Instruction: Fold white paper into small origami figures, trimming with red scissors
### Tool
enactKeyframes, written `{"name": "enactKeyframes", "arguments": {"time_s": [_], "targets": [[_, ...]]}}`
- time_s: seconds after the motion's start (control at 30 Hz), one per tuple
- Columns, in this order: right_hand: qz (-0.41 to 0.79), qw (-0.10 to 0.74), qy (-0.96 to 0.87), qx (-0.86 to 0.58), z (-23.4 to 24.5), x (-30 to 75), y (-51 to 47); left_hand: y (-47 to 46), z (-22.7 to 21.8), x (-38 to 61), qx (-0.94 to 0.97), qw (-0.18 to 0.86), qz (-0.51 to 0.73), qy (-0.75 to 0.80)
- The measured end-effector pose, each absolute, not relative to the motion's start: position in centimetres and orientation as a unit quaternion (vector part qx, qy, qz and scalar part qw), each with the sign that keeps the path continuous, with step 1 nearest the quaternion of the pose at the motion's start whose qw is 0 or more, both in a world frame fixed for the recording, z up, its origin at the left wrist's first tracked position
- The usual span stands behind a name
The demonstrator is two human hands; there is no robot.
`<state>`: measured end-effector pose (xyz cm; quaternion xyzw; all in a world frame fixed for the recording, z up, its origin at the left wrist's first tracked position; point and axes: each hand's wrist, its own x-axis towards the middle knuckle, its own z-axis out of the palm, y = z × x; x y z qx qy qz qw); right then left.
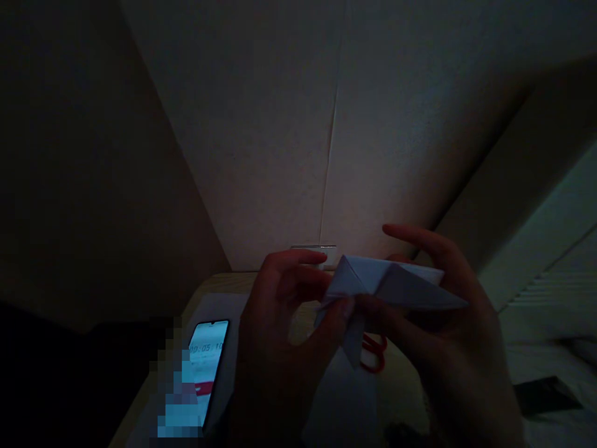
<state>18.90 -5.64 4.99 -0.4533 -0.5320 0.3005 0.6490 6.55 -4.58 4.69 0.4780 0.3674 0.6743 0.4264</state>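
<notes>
A folded white sheet of paper [361,277] with several creases and pointed flaps is held up between my two hands, above the table. My left hand [289,330] pinches its lower left part, with the thumb on the near face and the other fingers curled behind. My right hand [448,330] grips the paper from the right, its thumb near the centre fold and its index finger lifted away. One narrow flap points down below the thumbs, and a longer one points right toward my right palm. The ends of several fingers are hidden behind the paper.
A phone [212,348] with a lit timer screen lies on the left of the wooden table [228,283]. White paper [345,404] lies under my hands. Red-handled scissors [375,354] show behind the held paper. A wall socket [329,254] is just beyond. The room is dim.
</notes>
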Motion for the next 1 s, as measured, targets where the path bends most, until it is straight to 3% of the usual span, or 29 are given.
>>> {"name": "enactKeyframes", "arguments": {"time_s": [0.43, 0.73, 1.0], "targets": [[0.351, 0.651, -0.512, -0.438, 5.2, 18.4, -5.8, -5.0, 5.4, 6.4, 0.447, 0.423, 0.677, 0.404], [0.372, 0.654, -0.513, -0.414, 4.9, 18.9, -5.7, -4.6, 5.9, 6.0, 0.372, 0.521, 0.660, 0.393], [0.378, 0.643, -0.507, -0.432, 4.8, 19.0, -5.7, -5.1, 5.5, 6.5, 0.408, 0.431, 0.690, 0.414]]}}
